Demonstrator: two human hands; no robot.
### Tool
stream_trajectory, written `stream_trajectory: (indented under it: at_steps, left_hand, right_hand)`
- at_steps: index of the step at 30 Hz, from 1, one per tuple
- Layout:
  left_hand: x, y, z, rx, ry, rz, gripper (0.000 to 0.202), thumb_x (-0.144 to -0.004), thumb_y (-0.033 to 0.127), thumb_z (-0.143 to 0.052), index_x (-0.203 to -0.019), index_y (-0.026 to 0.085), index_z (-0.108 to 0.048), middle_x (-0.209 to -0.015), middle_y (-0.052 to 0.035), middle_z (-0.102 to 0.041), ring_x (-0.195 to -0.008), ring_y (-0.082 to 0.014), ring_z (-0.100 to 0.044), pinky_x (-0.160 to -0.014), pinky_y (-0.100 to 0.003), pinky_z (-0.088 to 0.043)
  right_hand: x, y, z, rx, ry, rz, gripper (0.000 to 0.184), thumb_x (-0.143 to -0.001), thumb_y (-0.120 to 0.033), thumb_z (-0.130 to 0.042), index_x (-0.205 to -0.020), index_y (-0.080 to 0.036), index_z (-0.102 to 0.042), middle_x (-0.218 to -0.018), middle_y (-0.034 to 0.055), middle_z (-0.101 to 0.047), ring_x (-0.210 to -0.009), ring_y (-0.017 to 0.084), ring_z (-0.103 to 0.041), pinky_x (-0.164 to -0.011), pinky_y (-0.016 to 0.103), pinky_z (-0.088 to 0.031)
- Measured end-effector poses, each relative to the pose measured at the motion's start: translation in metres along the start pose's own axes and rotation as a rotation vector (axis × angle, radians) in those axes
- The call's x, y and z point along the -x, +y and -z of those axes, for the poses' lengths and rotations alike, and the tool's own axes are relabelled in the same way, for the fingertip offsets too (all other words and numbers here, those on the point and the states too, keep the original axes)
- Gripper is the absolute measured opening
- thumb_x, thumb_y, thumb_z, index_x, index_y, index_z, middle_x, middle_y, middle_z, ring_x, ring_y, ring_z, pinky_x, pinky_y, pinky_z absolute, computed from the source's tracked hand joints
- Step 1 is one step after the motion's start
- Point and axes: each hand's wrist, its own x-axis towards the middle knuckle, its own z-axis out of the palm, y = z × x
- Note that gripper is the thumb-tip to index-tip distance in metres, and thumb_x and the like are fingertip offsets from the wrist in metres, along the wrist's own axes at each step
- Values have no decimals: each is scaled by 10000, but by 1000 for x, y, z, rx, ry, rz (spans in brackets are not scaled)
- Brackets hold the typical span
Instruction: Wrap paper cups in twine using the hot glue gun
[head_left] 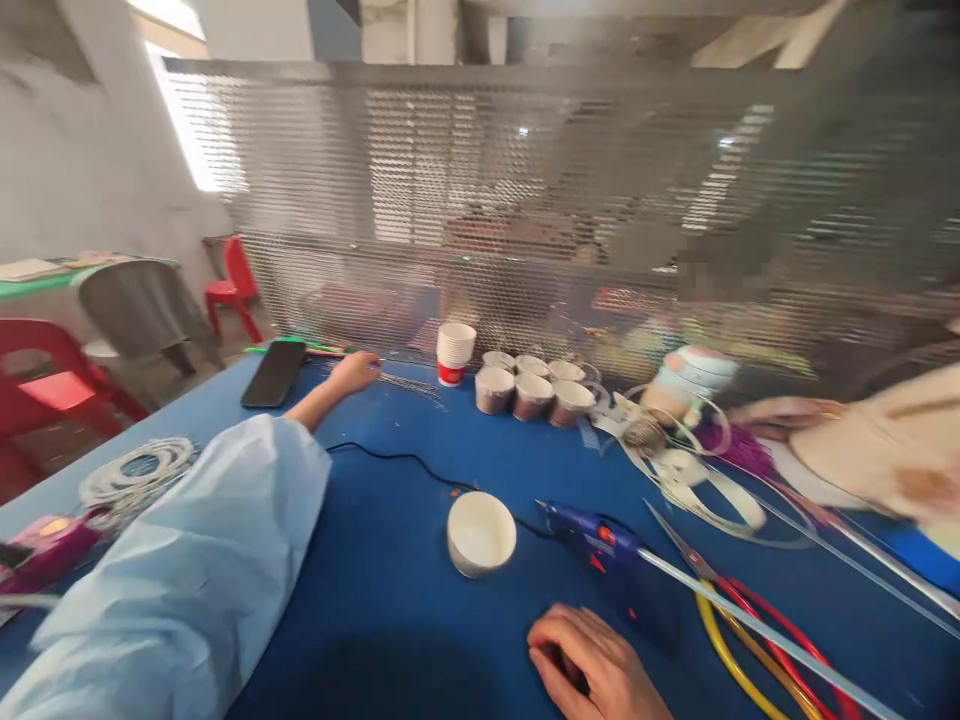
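Note:
My left hand point(355, 373) reaches to the back of the table, its fingers closed at the left end of a bundle of thin grey wires point(411, 384). Whether any wire is between the fingertips I cannot make out. Loosely curled, my right hand point(592, 660) rests near the front edge and holds nothing visible. A white paper cup point(481, 535) stands upright between my arms. Right of it lies a blue glue gun point(592, 535) with a long clear glue stick point(750, 610). Scissors point(694, 560) with red and yellow handles lie beyond my right hand.
Several paper cups point(532, 395) and a cup stack point(455, 352) stand along the metal mesh point(337, 200). A phone point(274, 374) and coiled white cord point(139, 470) lie left. A black cable point(405, 457) crosses the blue table. At right are ribbon point(690, 480) and another person's sleeve point(885, 430).

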Motion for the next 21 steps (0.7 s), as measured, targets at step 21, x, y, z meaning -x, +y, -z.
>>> stream_trajectory:
  at_steps: [21]
  left_hand:
    - [39,139,-10,176,91,-695,327,-850,381,-404,-987,191,-633,-1091,-62,-668,-1014,-205,-605,-952,-308,-435]
  right_hand:
    - [25,79,178,174,-85,-672,243,-887,-281,-464,-862,-183,-685,-780,-1,-682,-677,138,-582,-622,239,-419]
